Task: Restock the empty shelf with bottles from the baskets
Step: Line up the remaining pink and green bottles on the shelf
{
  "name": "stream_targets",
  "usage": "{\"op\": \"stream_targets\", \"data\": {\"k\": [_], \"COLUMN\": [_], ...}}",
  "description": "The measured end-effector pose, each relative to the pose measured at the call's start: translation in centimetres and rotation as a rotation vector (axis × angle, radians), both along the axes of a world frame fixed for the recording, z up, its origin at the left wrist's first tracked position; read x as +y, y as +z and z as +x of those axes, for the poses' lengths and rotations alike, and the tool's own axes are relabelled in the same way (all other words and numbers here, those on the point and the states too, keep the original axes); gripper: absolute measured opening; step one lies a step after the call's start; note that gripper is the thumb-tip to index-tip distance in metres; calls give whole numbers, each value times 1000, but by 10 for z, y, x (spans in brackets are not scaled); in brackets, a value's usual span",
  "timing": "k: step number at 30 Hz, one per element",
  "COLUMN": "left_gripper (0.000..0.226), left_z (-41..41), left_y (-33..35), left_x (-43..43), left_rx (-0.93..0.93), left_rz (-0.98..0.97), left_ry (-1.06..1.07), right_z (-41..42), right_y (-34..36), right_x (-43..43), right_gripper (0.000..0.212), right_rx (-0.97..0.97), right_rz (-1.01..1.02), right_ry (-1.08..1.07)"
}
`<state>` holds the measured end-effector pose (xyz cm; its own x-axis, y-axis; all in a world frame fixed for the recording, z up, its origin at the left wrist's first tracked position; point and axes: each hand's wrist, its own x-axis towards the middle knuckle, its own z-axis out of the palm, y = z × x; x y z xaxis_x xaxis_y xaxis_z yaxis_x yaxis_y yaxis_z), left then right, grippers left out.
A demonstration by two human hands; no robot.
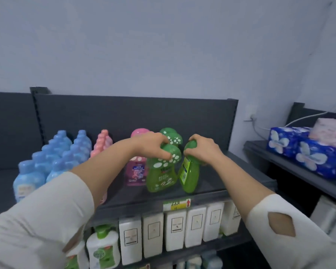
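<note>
- My left hand is curled over the white-spotted mushroom cap of the left green bottle, fingertips hooked down its near side and thumb tucked behind.
- That bottle stands upright on the top shelf, label facing me, near the front edge.
- My right hand is closed round the cap of the right green bottle, fingers wrapped so that only a bit of green shows between them.
- This bottle leans to the left, its yellow-green label edge turned toward the other bottle; its base looks to be on the shelf, though the blur leaves me unsure.
- The two bottles are just beside each other, caps nearly touching.
- A third green bottle stands right behind them, partly hidden by my left fingers.
- A pink bottle with a rounded pink cap sits just left of the green ones, behind my left wrist.
- Farther left are slimmer pink bottles, then rows of blue bottles running from the back panel to the front.
- Below the shelf lip hangs a yellow price tag, with white packs in a row underneath.
- On a separate shelf far right lie blue tissue packs.
</note>
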<state>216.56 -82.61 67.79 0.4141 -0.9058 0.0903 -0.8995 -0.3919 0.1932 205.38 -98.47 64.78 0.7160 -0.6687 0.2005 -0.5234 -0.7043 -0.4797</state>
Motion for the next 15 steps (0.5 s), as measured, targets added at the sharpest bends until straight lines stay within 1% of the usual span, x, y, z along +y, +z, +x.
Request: {"op": "stream_targets", "data": {"k": [4, 8, 12, 15], "left_gripper": [60, 64, 65, 66], "left_z": [30, 46, 60, 63], "left_y": [0, -7, -15, -24], "left_x": [-40, -71, -98, -115], "left_rx": [27, 20, 15, 24], "left_rz": [43, 127, 163, 189], "left_ry": [-59, -75, -33, 12], "right_z": [32, 50, 62, 66], "right_y": [-9, -19, -28, -22], "right_x": [-35, -60, -80, -92], "right_gripper": [57, 52, 52, 52], "right_rx": [87, 159, 217, 304], "right_rz": [-91, -145, -157, -164], "right_ry": [-79, -109, -88, -21]}}
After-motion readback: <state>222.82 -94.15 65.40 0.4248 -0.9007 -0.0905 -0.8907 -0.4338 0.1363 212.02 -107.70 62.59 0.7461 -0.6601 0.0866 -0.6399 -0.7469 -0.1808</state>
